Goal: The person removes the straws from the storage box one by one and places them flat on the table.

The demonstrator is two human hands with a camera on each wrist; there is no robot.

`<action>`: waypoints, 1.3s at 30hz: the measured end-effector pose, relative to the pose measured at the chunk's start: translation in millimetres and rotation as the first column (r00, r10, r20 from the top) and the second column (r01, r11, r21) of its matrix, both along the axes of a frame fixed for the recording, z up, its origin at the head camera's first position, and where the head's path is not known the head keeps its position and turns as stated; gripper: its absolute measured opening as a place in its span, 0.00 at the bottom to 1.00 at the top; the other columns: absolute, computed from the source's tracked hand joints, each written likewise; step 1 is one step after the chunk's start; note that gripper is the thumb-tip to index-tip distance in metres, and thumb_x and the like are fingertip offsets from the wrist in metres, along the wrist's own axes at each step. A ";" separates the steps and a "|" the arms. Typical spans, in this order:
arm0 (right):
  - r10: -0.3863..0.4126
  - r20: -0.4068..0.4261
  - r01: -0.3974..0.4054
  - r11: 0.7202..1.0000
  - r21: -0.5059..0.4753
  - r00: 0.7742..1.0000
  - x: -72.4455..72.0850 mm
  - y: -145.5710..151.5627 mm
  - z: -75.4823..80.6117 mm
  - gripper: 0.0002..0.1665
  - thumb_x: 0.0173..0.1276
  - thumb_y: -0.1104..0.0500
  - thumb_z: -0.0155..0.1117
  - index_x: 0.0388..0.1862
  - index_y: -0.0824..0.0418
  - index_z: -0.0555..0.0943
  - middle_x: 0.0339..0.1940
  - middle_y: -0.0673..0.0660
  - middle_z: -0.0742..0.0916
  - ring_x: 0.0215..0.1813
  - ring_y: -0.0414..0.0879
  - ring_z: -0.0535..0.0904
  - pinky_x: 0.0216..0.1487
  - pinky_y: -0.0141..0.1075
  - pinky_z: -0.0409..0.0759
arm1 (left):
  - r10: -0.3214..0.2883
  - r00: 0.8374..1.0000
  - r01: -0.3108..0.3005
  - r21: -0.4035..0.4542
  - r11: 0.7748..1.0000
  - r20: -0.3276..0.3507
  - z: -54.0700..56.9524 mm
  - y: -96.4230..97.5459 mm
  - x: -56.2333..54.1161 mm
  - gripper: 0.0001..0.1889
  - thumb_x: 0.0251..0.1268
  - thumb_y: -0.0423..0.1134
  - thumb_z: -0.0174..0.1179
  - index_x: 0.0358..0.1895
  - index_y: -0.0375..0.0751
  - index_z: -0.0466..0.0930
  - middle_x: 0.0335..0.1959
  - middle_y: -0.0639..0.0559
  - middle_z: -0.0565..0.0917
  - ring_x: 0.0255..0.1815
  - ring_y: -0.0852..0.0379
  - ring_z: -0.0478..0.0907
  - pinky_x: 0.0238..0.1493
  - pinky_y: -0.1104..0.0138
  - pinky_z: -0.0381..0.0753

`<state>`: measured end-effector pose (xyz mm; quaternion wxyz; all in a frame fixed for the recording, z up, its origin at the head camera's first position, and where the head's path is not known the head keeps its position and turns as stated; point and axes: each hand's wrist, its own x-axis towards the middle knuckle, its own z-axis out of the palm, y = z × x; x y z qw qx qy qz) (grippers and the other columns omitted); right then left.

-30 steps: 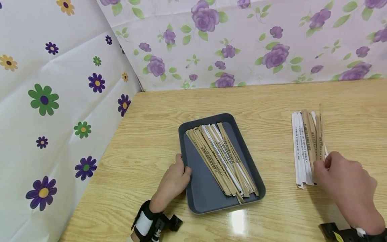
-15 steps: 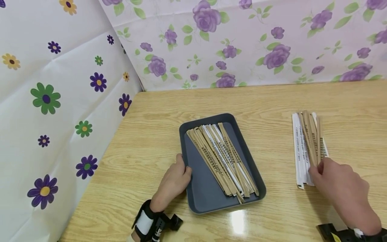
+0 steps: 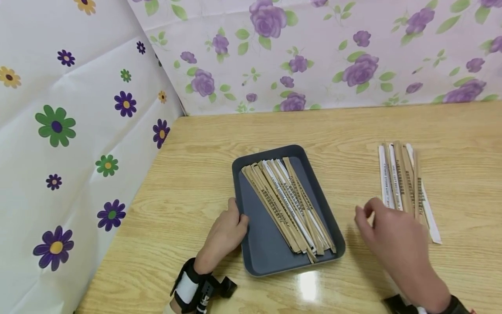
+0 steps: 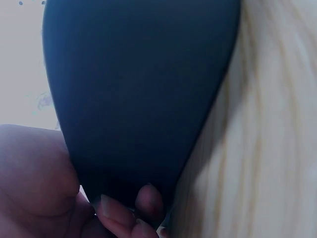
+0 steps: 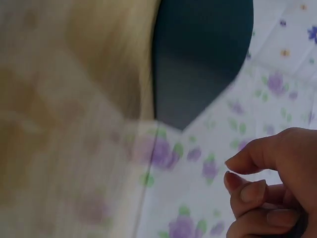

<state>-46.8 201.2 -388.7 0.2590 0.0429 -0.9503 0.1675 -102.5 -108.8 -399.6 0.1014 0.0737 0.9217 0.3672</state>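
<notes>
A dark grey tray (image 3: 259, 257) lies on the wooden table, holding several long, slim paper-wrapped straws (image 3: 288, 207) in brown and white, printed with dark lettering. At its left side my left hand (image 3: 225, 231) grips the rim, fingertips (image 4: 114, 210) against the tray wall in the left wrist view. A second bunch of wrapped straws (image 3: 404, 179) lies to the right on the table, its lower ends partly hidden by my right hand (image 3: 398, 248). That hand hovers between bunch and tray, fingers loosely curled. In the right wrist view a small gap separates thumb and forefinger, with nothing between them.
The wooden table (image 3: 188, 161) meets a rose-patterned sheet (image 3: 313, 56) at the back and a daisy-patterned sheet (image 3: 86, 174) on the left. A black wrist camera (image 3: 208, 288) sits on the left forearm beside the tray's near corner.
My right hand has let go of the brown straws and moved left towards the tray. The right bunch has shifted, with a brown straw among its left white ones. The left hand stays put.
</notes>
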 end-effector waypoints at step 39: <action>0.117 0.250 -0.109 0.993 -0.049 0.961 10.4 -68.5 0.6 0.10 0.53 0.61 0.64 0.17 0.54 0.73 0.07 0.45 0.66 0.12 0.41 0.61 0.13 0.36 0.60 | 0.000 1.000 0.000 0.008 1.000 -0.004 0.7 0.2 1.9 0.14 0.73 0.34 0.43 0.54 0.27 0.62 0.15 0.48 0.68 0.11 0.54 0.65 0.15 0.65 0.62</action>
